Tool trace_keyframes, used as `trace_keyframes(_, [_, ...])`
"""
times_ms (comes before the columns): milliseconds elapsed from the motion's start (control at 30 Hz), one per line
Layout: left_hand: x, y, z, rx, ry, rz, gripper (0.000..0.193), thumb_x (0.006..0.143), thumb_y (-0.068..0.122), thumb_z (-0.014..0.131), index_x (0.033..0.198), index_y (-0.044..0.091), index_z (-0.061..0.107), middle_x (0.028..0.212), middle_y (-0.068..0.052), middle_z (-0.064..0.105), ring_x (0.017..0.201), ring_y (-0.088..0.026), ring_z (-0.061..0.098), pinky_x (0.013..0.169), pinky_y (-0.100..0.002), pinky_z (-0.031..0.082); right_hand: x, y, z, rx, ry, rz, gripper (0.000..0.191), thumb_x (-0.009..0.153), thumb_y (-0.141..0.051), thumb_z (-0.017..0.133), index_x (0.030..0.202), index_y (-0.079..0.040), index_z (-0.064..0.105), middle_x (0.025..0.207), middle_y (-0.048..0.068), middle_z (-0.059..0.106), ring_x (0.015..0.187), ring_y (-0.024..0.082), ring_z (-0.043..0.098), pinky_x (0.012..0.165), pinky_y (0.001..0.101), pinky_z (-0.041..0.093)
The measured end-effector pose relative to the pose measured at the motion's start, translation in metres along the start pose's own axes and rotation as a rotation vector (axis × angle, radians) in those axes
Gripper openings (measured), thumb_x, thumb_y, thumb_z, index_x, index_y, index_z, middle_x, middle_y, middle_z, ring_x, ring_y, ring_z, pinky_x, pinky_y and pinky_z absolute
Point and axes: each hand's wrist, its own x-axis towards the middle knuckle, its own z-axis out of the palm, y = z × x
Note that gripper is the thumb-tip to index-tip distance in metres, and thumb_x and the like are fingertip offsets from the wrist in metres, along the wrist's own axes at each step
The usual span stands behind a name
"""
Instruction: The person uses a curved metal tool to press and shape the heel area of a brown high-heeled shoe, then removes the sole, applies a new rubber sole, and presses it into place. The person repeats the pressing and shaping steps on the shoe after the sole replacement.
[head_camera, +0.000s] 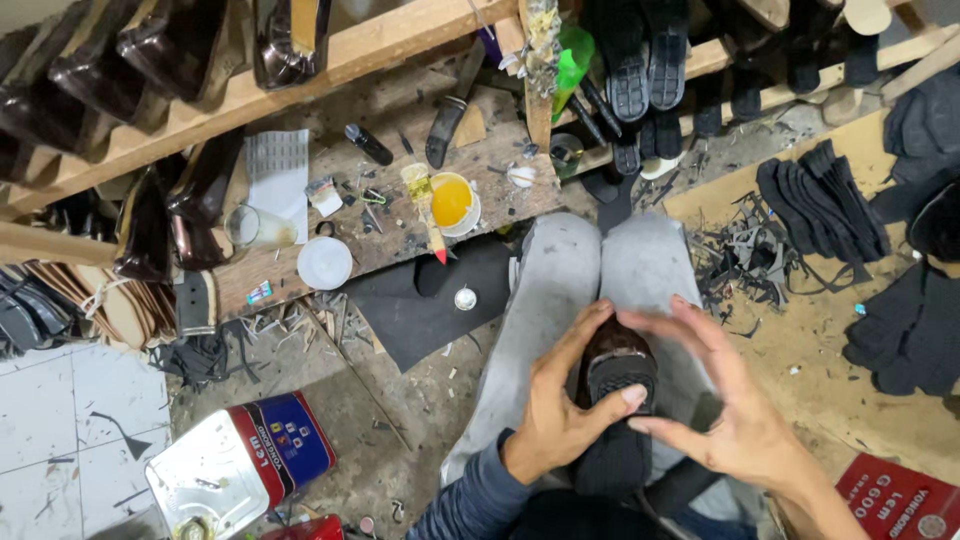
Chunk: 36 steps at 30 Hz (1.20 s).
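- While the person sits with grey-trousered knees together, a dark brown shoe lies sole-up on the lap, heel end toward the body.
- Left hand: grip closed around the shoe's left side, thumb laid across the black ridged sole, fingers along the upper.
- Right hand: grip wide open, fingers spread and arched over the shoe's right side; thumb tip meets the sole edge just beside the left thumb. It holds nothing outright.
- Rectangular metal can lies on its side on the floor, lower left: silver top face, label in dark blue with a red band, round cap at its near end.
- Flat red package with pale print sits at the lower right corner, on the tan board.
- Low wooden worktop beyond the knees carries a small tub of yellow glue, a brush with glue-stained bristles leaning across it, a round white lid, a clear glass, a knife with a black handle and a sheet of grey paper.
- Small striped label scrap lies at the worktop's front edge.
- Black rubber sheet lies on the floor under the worktop's edge, a small round metal piece on it.
- Stacked black soles and dark offcuts lie right of the knees.
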Motion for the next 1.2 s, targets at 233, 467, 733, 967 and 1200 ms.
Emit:
trace_keyframes(233, [-0.016,0.013,-0.005,-0.039,-0.075,0.074,0.066,0.096,0.027,0.075,0.152,0.004,0.052,0.171,-0.024,0.037,0.157,-0.04,0.047,0.127,-0.045,0.042,-0.018,0.016,0.047,0.302,0.049,0.084,0.101,0.093,-0.071,0.05,0.161,-0.001,0.027,0.171,0.02,0.026,0.16,0.035,0.024,0.127,0.0464,0.018])
trace_keyframes(467, [-0.017,0.017,0.005,-0.149,-0.002,0.097,0.054,0.101,0.034,0.07,0.143,0.002,0.06,0.164,-0.026,0.046,0.152,-0.039,0.052,0.125,-0.045,0.043,-0.027,0.025,0.06,0.389,0.147,0.116,0.103,0.091,-0.075,0.056,0.158,0.001,0.033,0.165,0.02,0.036,0.154,0.034,0.034,0.124,0.0442,0.026])
trace_keyframes(733, [-0.021,0.019,0.012,-0.24,0.074,0.058,0.041,0.102,0.027,0.066,0.132,-0.001,0.065,0.158,-0.028,0.05,0.138,-0.037,0.062,0.113,-0.043,0.053,-0.03,0.026,0.057,0.455,0.167,0.071,0.069,0.099,-0.048,0.06,0.147,0.001,0.048,0.162,0.023,0.042,0.151,0.034,0.04,0.124,0.0426,0.031])
trace_keyframes(967, [-0.021,0.024,0.009,-0.209,0.08,0.081,0.04,0.102,0.027,0.067,0.13,-0.002,0.065,0.154,-0.028,0.053,0.139,-0.038,0.06,0.117,-0.044,0.049,-0.017,0.01,0.059,0.494,0.186,0.058,0.064,0.099,-0.045,0.063,0.144,-0.001,0.051,0.159,0.023,0.044,0.148,0.034,0.045,0.122,0.0422,0.035])
trace_keyframes(1200, [0.025,0.023,0.006,-0.171,0.044,0.353,0.044,0.103,0.032,0.07,0.137,0.007,0.057,0.16,-0.021,0.041,0.149,-0.035,0.043,0.131,-0.044,0.034,0.032,-0.045,-0.01,0.246,0.12,-0.109,0.092,0.07,-0.02,0.088,0.147,-0.004,0.041,0.152,0.011,0.045,0.141,0.024,0.045,0.117,0.0362,0.035])
